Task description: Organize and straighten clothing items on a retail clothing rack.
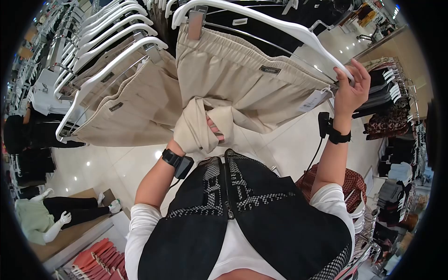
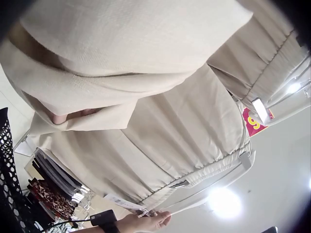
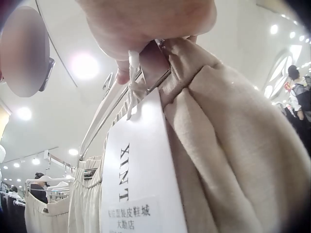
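Note:
Beige elastic-waist trousers (image 1: pixel 224 70) hang by clips from a white hanger (image 1: pixel 280 23) in front of me. My right hand (image 1: pixel 352 93) grips the hanger's right end between thumb and curled fingers. A white paper tag (image 3: pixel 138 165) dangles on a string just below that hand. Lower down, my left hand (image 1: pixel 214 129) holds gathered trouser fabric, which is folded around it and hides most of it. Only some fingertips (image 2: pixel 60 118) peek out between the folds in the left wrist view.
Similar beige trousers (image 1: pixel 135 105) hang close by on the left, on a rail of white hangers (image 1: pixel 112 23). A mannequin (image 1: pixel 51 214) lies on a platform at lower left. Dark clothes (image 1: pixel 378 91) hang on a rack at right.

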Demonstrator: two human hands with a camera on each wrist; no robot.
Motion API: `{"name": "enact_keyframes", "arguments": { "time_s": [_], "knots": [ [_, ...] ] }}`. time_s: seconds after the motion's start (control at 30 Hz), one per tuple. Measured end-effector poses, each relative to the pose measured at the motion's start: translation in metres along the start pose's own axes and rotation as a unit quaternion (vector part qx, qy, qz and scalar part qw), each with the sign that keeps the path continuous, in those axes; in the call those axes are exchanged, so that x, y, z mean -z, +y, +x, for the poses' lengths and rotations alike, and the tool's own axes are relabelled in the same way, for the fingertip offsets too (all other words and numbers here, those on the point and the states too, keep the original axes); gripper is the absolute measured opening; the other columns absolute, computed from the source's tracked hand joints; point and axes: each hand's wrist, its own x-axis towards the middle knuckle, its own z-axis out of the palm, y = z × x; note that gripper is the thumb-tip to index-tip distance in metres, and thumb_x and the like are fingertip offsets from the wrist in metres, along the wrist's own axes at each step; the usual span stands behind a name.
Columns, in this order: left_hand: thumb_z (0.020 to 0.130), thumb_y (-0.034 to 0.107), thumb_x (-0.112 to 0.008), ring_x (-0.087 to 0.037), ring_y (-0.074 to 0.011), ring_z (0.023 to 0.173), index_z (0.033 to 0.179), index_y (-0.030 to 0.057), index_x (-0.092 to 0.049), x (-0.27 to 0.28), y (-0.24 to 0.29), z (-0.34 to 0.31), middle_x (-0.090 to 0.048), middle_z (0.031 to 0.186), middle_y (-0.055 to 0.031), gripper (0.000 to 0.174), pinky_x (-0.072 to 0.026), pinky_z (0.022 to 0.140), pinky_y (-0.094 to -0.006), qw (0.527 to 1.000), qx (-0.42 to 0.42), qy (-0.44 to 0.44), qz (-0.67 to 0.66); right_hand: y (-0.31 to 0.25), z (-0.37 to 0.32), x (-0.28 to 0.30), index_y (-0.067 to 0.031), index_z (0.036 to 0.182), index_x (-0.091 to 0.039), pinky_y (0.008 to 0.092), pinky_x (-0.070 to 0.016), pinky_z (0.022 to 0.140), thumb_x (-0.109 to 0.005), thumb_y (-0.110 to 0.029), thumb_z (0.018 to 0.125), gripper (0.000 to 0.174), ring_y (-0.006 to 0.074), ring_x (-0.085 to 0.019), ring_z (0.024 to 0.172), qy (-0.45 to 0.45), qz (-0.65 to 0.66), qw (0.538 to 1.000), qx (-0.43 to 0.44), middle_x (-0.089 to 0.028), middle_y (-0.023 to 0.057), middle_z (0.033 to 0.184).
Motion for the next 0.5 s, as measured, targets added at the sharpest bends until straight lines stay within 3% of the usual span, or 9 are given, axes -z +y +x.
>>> {"name": "enact_keyframes", "arguments": {
  "time_s": [0.1,0.17,0.2,0.27,0.3,0.37,0.47,0.5],
  "knots": [
    [0.11,0.039,-0.037,-0.045,-0.0306,0.14,0.141,0.0069,-0.044,-0.002,-0.002,0.002,-0.051,0.14,-0.006,0.045,-0.0304,0.122,-0.0672,1.0,-0.004,0.005,-0.017,0.006,0.002,0.002,-0.0006,0.125,-0.063,0.0236,-0.0536,0.078,-0.087,0.002,0.082,0.05,0.0128,-0.069,0.089,0.004,0.004,1.0,-0.01,-0.073,0.0096,0.097],
    [0.11,0.037,-0.04,-0.046,-0.0304,0.139,0.139,0.0054,-0.048,-0.001,-0.003,0.01,-0.053,0.138,-0.0071,0.043,-0.0314,0.122,-0.064,0.998,0.009,-0.051,-0.022,0.007,0.003,0.002,0.0001,0.125,-0.063,0.0238,-0.0538,0.079,-0.087,0.002,0.082,0.049,0.0129,-0.069,0.089,0.014,0.003,1.0,-0.011,-0.073,0.0099,0.097],
    [0.11,0.035,-0.043,-0.046,-0.0298,0.139,0.138,0.0046,-0.05,0.005,-0.003,0.025,-0.054,0.138,-0.0078,0.042,-0.0319,0.122,-0.0604,0.991,0.025,-0.123,-0.036,0.008,0.004,0.001,0.0004,0.125,-0.063,0.0239,-0.0539,0.08,-0.087,0.003,0.082,0.049,0.013,-0.07,0.089,0.019,0.004,1.0,-0.011,-0.073,0.01,0.097],
    [0.107,0.035,-0.049,-0.048,-0.0277,0.137,0.139,0.0033,-0.052,0.01,0.0,0.024,-0.054,0.141,-0.0092,0.044,-0.0351,0.122,-0.0521,0.964,0.01,-0.102,0.247,0.011,0.007,0.003,0.001,0.124,-0.062,0.0244,-0.0543,0.081,-0.086,0.004,0.082,0.049,0.0137,-0.07,0.089,0.027,-0.005,1.0,-0.002,-0.073,0.0104,0.097],
    [0.106,0.035,-0.053,-0.049,-0.0264,0.137,0.14,0.0028,-0.053,0.01,0.001,0.01,-0.053,0.143,-0.01,0.047,-0.0376,0.121,-0.0474,0.855,-0.023,0.003,0.518,0.012,0.008,0.004,0.0013,0.124,-0.062,0.0247,-0.0545,0.081,-0.086,0.004,0.082,0.048,0.014,-0.07,0.089,0.031,-0.007,0.999,0.002,-0.073,0.0106,0.097],
    [0.096,0.042,-0.067,-0.057,-0.0274,0.13,0.143,0.0034,-0.057,0.032,0.008,-0.007,-0.057,0.148,-0.0159,0.062,-0.0463,0.112,-0.0355,0.704,-0.043,0.132,0.697,0.01,0.014,0.003,0.0014,0.124,-0.063,0.0253,-0.0547,0.081,-0.085,0.005,0.082,0.048,0.0148,-0.071,0.089,0.052,-0.007,0.998,0.019,-0.073,0.0108,0.096],
    [0.096,0.039,-0.068,-0.064,-0.0349,0.124,0.138,0.005,-0.063,-0.02,0.02,-0.002,-0.065,0.138,-0.0202,0.054,-0.0514,0.104,-0.0408,0.366,0.183,0.206,0.889,0.014,0.021,0.01,0.0018,0.124,-0.063,0.027,-0.0554,0.084,-0.083,0.008,0.082,0.047,0.0165,-0.071,0.091,0.068,-0.015,0.997,0.026,-0.073,0.0114,0.098],
    [0.101,0.033,-0.063,-0.066,-0.0396,0.118,0.134,0.0056,-0.066,0.009,0.028,-0.011,-0.07,0.128,-0.0213,0.043,-0.0534,0.1,-0.0437,0.402,0.185,0.245,0.863,0.022,0.021,0.015,0.0018,0.124,-0.063,0.0273,-0.0555,0.084,-0.082,0.009,0.082,0.047,0.0166,-0.071,0.092,0.068,-0.013,0.997,0.023,-0.073,0.0115,0.099]
  ]
}}
